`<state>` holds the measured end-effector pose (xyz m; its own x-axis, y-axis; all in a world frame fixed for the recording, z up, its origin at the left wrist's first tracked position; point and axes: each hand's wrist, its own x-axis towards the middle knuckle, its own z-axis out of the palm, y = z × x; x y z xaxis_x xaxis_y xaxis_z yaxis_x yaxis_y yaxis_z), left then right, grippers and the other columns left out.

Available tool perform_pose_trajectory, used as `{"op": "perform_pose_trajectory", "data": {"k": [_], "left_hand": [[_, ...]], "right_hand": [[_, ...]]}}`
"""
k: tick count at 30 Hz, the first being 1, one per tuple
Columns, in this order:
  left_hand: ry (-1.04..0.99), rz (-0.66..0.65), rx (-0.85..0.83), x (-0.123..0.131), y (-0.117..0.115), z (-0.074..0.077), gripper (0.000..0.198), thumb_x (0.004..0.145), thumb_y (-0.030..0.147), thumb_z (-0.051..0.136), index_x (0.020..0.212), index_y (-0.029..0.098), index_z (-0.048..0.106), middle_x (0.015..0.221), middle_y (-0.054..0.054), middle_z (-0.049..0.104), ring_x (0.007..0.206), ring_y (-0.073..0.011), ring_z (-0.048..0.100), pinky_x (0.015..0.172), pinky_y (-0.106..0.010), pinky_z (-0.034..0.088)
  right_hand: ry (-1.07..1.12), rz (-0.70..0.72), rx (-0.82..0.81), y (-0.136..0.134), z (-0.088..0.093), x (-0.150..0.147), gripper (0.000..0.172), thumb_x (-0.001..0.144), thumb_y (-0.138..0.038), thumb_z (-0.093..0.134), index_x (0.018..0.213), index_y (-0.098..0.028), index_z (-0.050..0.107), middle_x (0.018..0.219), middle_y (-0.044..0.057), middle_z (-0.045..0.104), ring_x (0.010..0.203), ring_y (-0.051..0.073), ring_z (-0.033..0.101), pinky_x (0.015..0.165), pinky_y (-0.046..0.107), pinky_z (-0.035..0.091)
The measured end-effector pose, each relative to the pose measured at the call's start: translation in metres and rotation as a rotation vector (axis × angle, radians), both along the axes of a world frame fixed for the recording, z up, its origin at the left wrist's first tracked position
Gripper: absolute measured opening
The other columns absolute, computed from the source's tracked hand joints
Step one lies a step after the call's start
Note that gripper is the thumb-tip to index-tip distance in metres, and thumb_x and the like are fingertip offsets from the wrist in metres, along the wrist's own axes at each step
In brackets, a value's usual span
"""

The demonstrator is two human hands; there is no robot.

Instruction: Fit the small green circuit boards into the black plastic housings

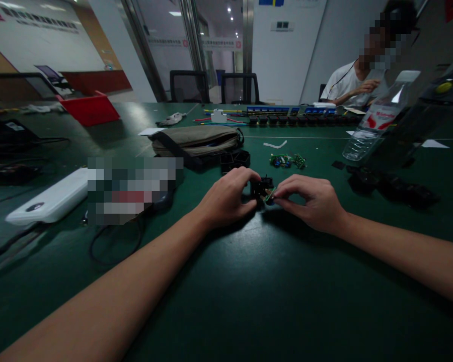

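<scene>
My left hand (230, 197) grips a small black plastic housing (262, 185) between thumb and fingers, just above the green table. From the right, my right hand (311, 201) pinches a small green circuit board (270, 196) at the housing's near right side. Whether the board sits partly inside the housing I cannot tell. Beyond my hands lie several loose circuit boards (287, 161) in a small cluster. Black plastic housings (234, 160) stand just behind my left hand. More black pieces (394, 188) lie in a row to the right.
A grey-brown pouch (200, 141) lies behind the housings. White power bank (53, 196) and cables are at left, a red bin (88, 108) farther back. A plastic bottle (381, 118) stands at right. Across the table sits a person (357, 83); wired blue-black modules (287, 115) line the far side.
</scene>
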<state>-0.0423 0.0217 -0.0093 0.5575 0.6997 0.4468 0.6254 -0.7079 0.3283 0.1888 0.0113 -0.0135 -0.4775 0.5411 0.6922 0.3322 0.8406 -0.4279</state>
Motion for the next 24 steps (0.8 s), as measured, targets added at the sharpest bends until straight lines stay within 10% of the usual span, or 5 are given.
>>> {"op": "perform_pose_trajectory", "data": {"k": [9, 24], "left_hand": [[0.042, 0.012, 0.017, 0.0027, -0.0026, 0.003, 0.03, 0.079, 0.021, 0.067, 0.107, 0.019, 0.057, 0.104, -0.007, 0.065, 0.096, -0.0223, 0.06, 0.084, -0.036, 0.051], [0.114, 0.0, 0.091, 0.0069, -0.0045, 0.0022, 0.032, 0.077, 0.021, 0.069, 0.106, 0.019, 0.055, 0.103, -0.008, 0.065, 0.093, -0.0231, 0.06, 0.08, -0.036, 0.051]], "right_hand": [[0.034, -0.083, -0.058, -0.0032, 0.0023, -0.0013, 0.006, 0.085, -0.024, 0.07, 0.084, -0.021, 0.075, 0.079, 0.002, 0.076, 0.067, 0.014, 0.069, 0.062, 0.027, 0.055], [0.355, 0.041, -0.664, 0.0015, -0.0015, -0.0067, 0.02, 0.079, -0.032, 0.076, 0.083, -0.014, 0.068, 0.071, 0.003, 0.073, 0.052, 0.01, 0.064, 0.047, 0.023, 0.053]]}}
